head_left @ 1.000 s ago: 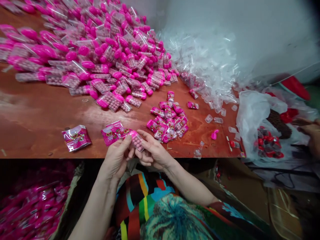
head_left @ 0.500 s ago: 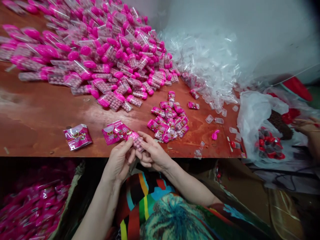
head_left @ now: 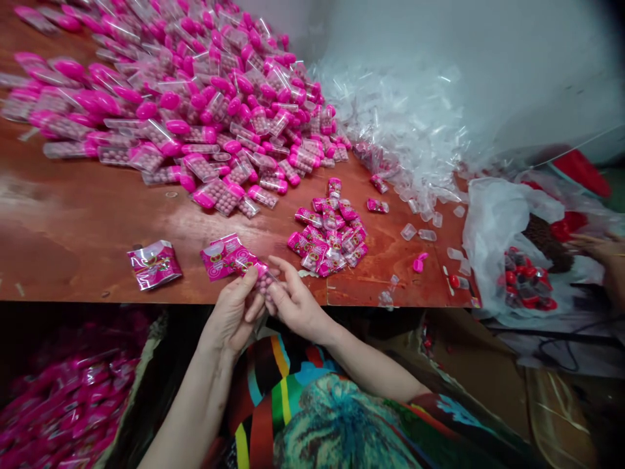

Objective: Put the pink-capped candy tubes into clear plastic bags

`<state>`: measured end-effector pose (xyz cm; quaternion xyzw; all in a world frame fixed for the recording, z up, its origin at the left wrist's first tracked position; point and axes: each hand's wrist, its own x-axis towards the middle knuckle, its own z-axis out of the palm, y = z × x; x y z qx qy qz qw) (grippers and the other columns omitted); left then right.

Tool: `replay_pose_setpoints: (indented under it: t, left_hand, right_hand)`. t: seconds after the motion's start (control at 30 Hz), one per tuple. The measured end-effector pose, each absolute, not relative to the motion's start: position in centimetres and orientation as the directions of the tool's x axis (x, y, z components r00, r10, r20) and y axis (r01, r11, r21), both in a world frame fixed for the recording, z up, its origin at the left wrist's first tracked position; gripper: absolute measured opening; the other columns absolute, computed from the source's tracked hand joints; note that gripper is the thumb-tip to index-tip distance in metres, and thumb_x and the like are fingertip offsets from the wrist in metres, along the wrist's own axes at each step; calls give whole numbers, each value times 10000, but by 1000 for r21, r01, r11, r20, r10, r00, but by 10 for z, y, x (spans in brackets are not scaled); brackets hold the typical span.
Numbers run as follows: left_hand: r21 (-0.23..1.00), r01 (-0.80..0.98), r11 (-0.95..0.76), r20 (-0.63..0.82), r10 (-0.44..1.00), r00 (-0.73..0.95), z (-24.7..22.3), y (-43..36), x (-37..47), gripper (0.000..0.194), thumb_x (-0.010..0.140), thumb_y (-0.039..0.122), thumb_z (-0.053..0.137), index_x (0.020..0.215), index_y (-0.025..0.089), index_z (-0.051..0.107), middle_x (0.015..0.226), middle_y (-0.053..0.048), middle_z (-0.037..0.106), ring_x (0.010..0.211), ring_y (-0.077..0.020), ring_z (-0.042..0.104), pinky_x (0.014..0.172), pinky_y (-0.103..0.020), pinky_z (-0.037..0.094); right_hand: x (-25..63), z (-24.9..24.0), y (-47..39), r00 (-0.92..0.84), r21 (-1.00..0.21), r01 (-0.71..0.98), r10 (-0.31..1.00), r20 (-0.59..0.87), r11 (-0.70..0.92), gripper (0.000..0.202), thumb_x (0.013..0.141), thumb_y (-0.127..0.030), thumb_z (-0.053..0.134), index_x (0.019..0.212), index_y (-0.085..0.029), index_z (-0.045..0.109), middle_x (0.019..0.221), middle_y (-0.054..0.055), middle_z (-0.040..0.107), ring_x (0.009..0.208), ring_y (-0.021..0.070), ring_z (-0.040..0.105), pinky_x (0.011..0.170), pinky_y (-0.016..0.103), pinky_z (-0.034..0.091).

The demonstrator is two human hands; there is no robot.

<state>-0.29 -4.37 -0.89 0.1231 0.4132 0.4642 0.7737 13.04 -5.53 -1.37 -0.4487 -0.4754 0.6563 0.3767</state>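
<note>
A small clear container of pink balls [head_left: 265, 284] is between my hands at the table's front edge, partly covered by a pink printed sleeve [head_left: 245, 262]. My left hand [head_left: 235, 311] pinches the sleeve and container between thumb and fingers. On the other side, my right hand [head_left: 296, 301] grips the container's lower end. Just behind my left hand lie more flat pink sleeves [head_left: 217, 257]. Further left sits a stack of flat pink sleeves [head_left: 154, 265]. To the right of my hands is a small pile of sleeved containers [head_left: 332, 228].
A big heap of pink-capped containers [head_left: 195, 98] covers the back left; clear empty containers [head_left: 400, 117] are piled behind right. A white plastic bag [head_left: 493, 215] holds red-capped pieces. Another person's hand [head_left: 598, 247] is at the right edge. Pink packets [head_left: 73, 404] fill a box below left.
The printed sleeve now covers more of the container's upper end. My right fingers have shifted slightly along the container, and the camera view has moved a little.
</note>
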Motion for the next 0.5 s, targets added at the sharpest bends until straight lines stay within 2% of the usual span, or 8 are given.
replay_pose_setpoints:
  t: [0.07, 0.1, 0.13, 0.23, 0.3, 0.43, 0.5]
  left_hand:
    - [578, -600, 554, -522, 815, 250, -9, -47, -4, 369, 775, 474, 781, 723, 127, 665, 369, 50, 408, 339, -45, 303, 400, -173, 270]
    - [583, -592, 556, -523, 815, 250, -10, -48, -4, 366, 772, 474, 783, 746, 124, 679, 390, 43, 437, 343, -41, 305, 403, -174, 271]
    - [592, -582, 558, -528, 814, 243, -10, -50, -4, 360, 769, 468, 786, 754, 123, 685, 405, 39, 455, 348, -39, 309, 409, -175, 274]
    - [641, -529, 557, -556, 811, 180, -11, -55, 1, 361, 770, 460, 788, 677, 137, 655, 383, 39, 427, 355, -49, 326, 419, -190, 266]
    - [672, -495, 551, -566, 813, 137, -11, -57, 4, 395, 778, 488, 774, 635, 152, 623, 367, 38, 414, 352, -62, 340, 417, -206, 260]
    - [697, -432, 572, -549, 813, 192, -6, -58, 1, 434, 773, 530, 761, 621, 155, 603, 382, 18, 458, 360, -75, 384, 424, -212, 280]
    - [724, -419, 548, -528, 831, 175, -3, -57, -2, 405, 775, 501, 768, 647, 153, 605, 392, 18, 476, 362, -69, 383, 413, -197, 259]
  right_hand:
    - [127, -15, -54, -378, -905, -183, 877, -296, -384, 555, 1002, -444, 462, 1486, -260, 264, 702, -64, 508, 424, 67, 368, 402, 185, 336]
    - [127, -15, -53, -395, -895, -198, 868, -301, -400, 564, 1004, -456, 452, 1491, -259, 246, 674, -81, 479, 394, 59, 316, 376, 176, 291]
    - [127, -17, -52, -395, -902, -193, 872, -289, -387, 566, 1004, -453, 457, 1493, -261, 248, 674, -83, 470, 399, 59, 316, 376, 173, 283]
    - [129, -22, -49, -325, -974, -75, 929, -179, -214, 538, 993, -390, 516, 1482, -256, 335, 735, -48, 492, 561, 88, 463, 493, 189, 394]
    - [132, -26, -47, -303, -988, -36, 944, -130, -147, 522, 994, -371, 528, 1477, -261, 364, 749, -41, 502, 621, 94, 487, 549, 196, 426]
    - [138, -32, -46, -429, -924, -211, 880, -206, -319, 543, 985, -465, 520, 1457, -267, 340, 661, -96, 484, 411, 52, 334, 399, 171, 333]
    - [141, -33, -46, -460, -896, -246, 858, -227, -369, 563, 952, -507, 563, 1419, -256, 373, 650, -104, 517, 369, 39, 307, 366, 166, 312]
